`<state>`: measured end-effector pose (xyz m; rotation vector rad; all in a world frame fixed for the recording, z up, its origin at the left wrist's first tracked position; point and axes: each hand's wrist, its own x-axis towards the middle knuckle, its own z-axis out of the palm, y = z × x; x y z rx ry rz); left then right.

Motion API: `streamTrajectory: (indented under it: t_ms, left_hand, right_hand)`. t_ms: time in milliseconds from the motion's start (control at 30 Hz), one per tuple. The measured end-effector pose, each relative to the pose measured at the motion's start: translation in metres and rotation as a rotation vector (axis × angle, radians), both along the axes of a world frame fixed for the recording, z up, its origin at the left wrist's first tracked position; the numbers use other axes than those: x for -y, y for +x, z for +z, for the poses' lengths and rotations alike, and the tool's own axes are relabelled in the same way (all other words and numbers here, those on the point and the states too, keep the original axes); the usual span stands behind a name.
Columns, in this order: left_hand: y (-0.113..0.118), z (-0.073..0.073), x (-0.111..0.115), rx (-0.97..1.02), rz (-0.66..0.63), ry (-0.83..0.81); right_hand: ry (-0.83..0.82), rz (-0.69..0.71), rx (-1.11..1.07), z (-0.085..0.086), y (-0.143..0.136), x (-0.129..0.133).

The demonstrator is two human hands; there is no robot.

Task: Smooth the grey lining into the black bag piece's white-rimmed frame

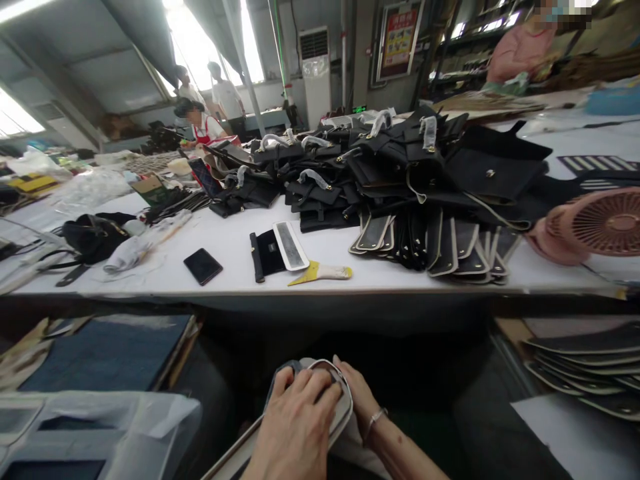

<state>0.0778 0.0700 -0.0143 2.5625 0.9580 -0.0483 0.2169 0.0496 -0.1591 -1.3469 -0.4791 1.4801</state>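
Low in the head view, close to my body, both hands are on a grey bag piece (343, 419) with a pale curved edge. My left hand (300, 413) lies over its top with the fingers bent and pressed into it. On the other side, my right hand (356, 390) grips the curved rim; its thumb points up and most of its fingers are hidden behind the piece. A long pale-edged strip (233, 453) of the same piece runs down to the lower left. What lies under my left fingers is hidden.
On the white table (230, 273) ahead lie a phone (203, 265), a yellow-tipped scraper (320, 272), black bags (400, 160) in a heap and pale-edged flaps (445, 247). A pink fan (595, 223) stands right. Flaps (590, 367) and plastic-covered panels (100, 427) flank me. Several people work beyond.
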Motion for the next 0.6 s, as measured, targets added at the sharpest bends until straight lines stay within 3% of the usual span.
streamTrajectory:
  t_ms: [100, 267, 433, 600]
  left_hand:
    - [-0.001, 0.005, 0.001, 0.009, 0.033, -0.043]
    - [0.001, 0.015, -0.009, 0.072, 0.021, -0.052]
    - [0.002, 0.013, -0.041, 0.337, 0.142, -0.199]
    - [0.005, -0.004, -0.066, 0.310, 0.025, -0.220]
  right_hand:
    - [0.064, -0.044, 0.166, 0.026, 0.012, 0.018]
    - [0.313, 0.022, 0.492, 0.069, 0.017, 0.050]
    - [0.356, 0.092, 0.697, 0.073, 0.012, 0.056]
    - [0.369, 0.072, 0.798, 0.072, 0.010, 0.051]
